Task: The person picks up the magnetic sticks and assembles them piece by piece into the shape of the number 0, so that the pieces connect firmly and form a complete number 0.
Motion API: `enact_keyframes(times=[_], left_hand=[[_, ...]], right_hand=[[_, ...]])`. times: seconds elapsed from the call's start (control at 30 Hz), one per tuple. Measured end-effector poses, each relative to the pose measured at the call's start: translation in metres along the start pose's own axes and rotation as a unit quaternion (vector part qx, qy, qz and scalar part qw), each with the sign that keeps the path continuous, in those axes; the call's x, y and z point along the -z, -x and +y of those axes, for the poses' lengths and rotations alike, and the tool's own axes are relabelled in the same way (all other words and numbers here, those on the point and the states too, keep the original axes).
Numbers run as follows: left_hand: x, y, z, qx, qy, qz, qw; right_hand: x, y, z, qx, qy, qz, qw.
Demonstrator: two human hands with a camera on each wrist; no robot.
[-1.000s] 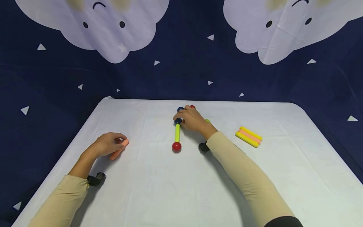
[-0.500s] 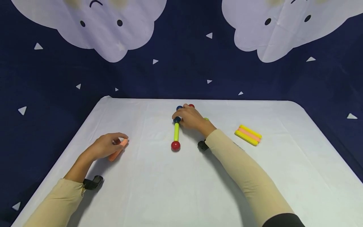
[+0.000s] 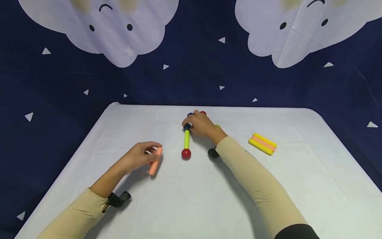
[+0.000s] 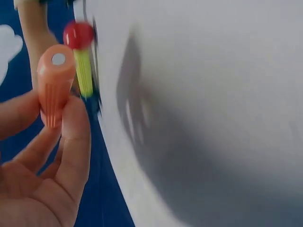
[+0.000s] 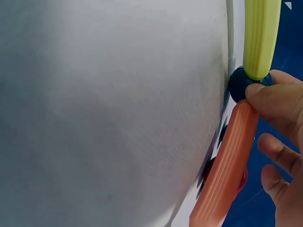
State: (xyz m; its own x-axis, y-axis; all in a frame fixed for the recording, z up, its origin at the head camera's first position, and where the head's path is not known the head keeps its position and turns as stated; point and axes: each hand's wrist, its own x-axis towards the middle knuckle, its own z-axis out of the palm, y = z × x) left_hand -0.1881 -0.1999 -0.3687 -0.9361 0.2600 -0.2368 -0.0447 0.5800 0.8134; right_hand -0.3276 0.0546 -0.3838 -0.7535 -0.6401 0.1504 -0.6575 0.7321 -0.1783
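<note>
My left hand (image 3: 138, 157) pinches an orange magnetic stick (image 3: 155, 161) between thumb and fingers, left of the joined pieces. A pale metal disc shows on the stick's end in the left wrist view. With thumb and fingers, my right hand (image 3: 202, 125) holds a dark blue ball (image 5: 238, 86). From that ball a yellow-green stick (image 3: 186, 139) runs toward me to a red ball (image 3: 186, 153). A second orange stick (image 5: 225, 165) meets the blue ball on its other side. Beyond the right hand, another blue ball (image 3: 190, 114) and a red ball (image 3: 203, 112) are partly hidden.
Two yellow sticks (image 3: 259, 147) with an orange one between them lie side by side at the right. A yellow-green end (image 3: 218, 125) shows behind the right wrist. The white table (image 3: 179, 205) ends at a dark blue backdrop (image 3: 194, 76).
My left hand has carried its orange stick rightward, closer to the red ball and yellow-green stick. The right hand keeps its place on the blue ball.
</note>
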Motion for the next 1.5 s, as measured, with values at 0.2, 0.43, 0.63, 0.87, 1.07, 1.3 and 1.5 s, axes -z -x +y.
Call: enact_keyframes(times=[0.2,0.43,0.63,0.87,1.07,1.3,1.5], left_hand=[[-0.026,-0.003,0.012,0.024,0.041,0.004,0.9989],[-0.047,-0.006,0.019,0.051,0.064,-0.001,0.9966],[-0.058,-0.01,0.025,0.058,0.087,-0.003,0.9945],[-0.067,-0.013,0.031,0.075,0.116,-0.025,0.9902],[-0.076,-0.015,0.034,0.082,0.153,-0.04,0.984],[-0.077,-0.021,0.035,0.107,0.164,-0.031,0.9802],[-0.078,-0.024,0.032,0.12,0.164,-0.032,0.9786]], right_hand=[[-0.002,0.0,0.001,0.001,0.001,0.009,1.0],[-0.004,0.001,0.003,0.002,0.003,0.01,0.9999],[-0.004,0.001,0.003,0.001,-0.001,0.018,0.9998],[-0.004,0.0,0.003,0.0,-0.004,0.018,0.9998],[-0.003,0.001,0.002,-0.006,-0.006,0.012,0.9999],[-0.004,0.001,0.003,-0.006,-0.008,0.008,0.9999],[-0.005,0.001,0.002,-0.006,-0.017,0.007,0.9998]])
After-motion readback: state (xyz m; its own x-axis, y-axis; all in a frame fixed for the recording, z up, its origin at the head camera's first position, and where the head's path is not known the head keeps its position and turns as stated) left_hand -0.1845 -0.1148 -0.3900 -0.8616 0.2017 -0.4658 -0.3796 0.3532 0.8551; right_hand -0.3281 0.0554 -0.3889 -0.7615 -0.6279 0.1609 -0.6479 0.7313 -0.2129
